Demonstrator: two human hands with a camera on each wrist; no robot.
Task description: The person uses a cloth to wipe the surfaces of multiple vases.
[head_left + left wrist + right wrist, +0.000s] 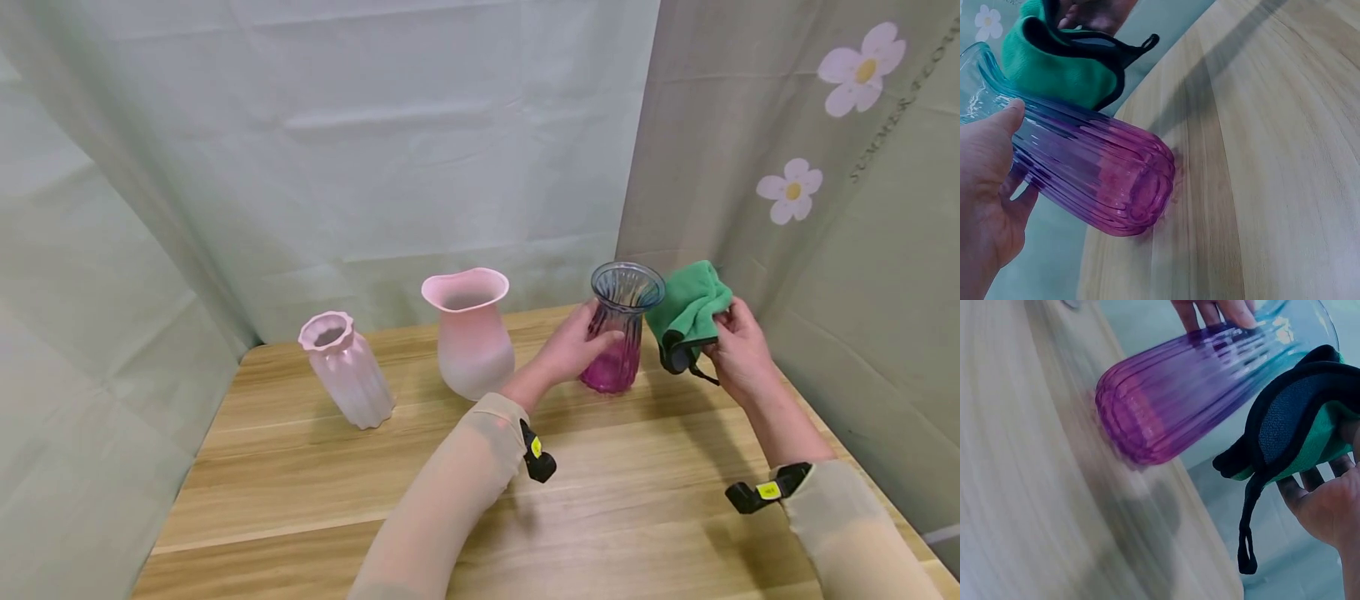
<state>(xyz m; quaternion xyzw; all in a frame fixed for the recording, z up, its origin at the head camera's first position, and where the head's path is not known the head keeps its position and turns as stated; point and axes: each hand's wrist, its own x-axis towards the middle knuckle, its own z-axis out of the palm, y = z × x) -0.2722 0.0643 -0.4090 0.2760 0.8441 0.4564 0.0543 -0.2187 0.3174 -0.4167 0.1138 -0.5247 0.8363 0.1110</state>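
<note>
A ribbed glass vase (617, 354), blue at the rim and fading to magenta at the base, stands on the table's right side. My left hand (567, 346) grips it around the upper body, thumb across the near side in the left wrist view. To its right, my right hand (742, 346) holds a bunched green cloth (690, 304) with black edging and a small hanging loop (1246, 550). In the head view the cloth lies against the vase's right side near the rim. Part of the right fingers is hidden behind the cloth.
A pink-to-white vase (476, 350) with a wavy, flared mouth stands left of my left hand. Farther left is a smaller pleated pink-white vase (351, 375). The wooden table (315, 500) meets pale curtains (390, 150) at the back and sides.
</note>
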